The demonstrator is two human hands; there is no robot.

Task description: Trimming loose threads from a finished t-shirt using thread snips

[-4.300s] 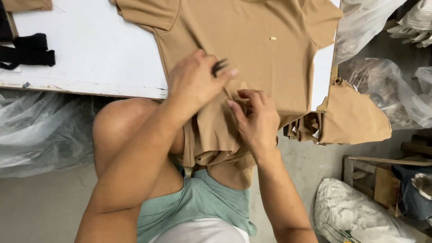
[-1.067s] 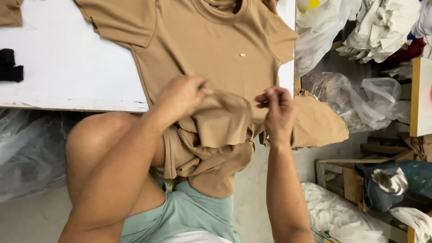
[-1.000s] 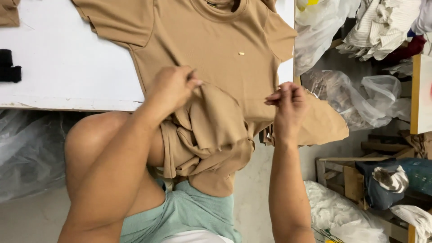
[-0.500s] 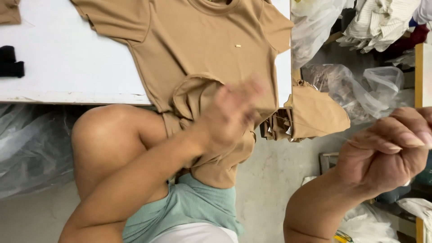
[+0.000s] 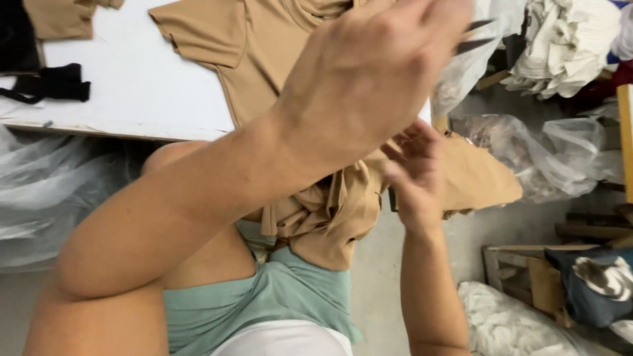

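Tan T-shirt (image 5: 264, 46) is being kept spread flat on the white bench (image 5: 132, 86), its lower part hanging over the near edge and bunching into folds (image 5: 330, 211) above the lap, apparently so that the hem can be reached from the seat. The left hand (image 5: 369, 79) is being raised close to the camera, blurred, with a small dark tool (image 5: 475, 36), seemingly snips, showing beyond its fingers; whether the tool is being gripped firmly cannot be told for certain, though the fingers are curled around it. The right hand (image 5: 412, 178) is being held lower, just beside the bunched cloth, fingers loosely spread and nothing held in it.

One shirt is being worked on. A second tan piece (image 5: 481, 178) is hanging off the bench's right corner, and a third (image 5: 59, 16) is lying at the far left. One black strap-like item (image 5: 49, 86) is resting on the bench beside it. Several clear plastic bags (image 5: 560, 151) and one heap of pale cloth (image 5: 560, 46) are being kept on the floor to the right, within reach.
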